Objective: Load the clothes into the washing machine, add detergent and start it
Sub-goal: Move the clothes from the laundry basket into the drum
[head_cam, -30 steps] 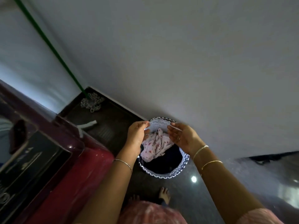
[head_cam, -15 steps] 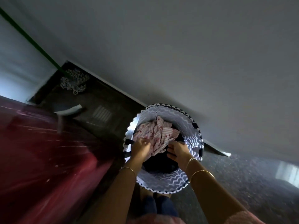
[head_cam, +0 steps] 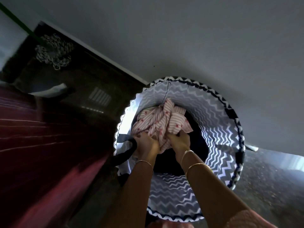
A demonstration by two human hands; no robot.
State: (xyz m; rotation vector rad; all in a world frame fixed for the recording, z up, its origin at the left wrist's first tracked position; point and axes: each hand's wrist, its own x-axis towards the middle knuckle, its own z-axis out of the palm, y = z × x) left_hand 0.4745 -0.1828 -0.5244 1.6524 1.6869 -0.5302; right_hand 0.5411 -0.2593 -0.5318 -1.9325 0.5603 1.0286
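Note:
A round fabric laundry basket with a navy and white zigzag pattern stands on the floor against the wall. Inside lies a pink-and-white striped garment on top of dark clothes. My left hand and my right hand both reach down into the basket and are closed on the near edge of the striped garment. The dark red washing machine fills the left side, blurred by motion.
A grey wall rises behind the basket. A mop head with a green handle leans in the far left corner on dark floor. A floor drain grate lies between mop and basket. Speckled floor extends right.
The view has dropped closer to the basket. My hands went from above its rim down inside and closed on the striped garment.

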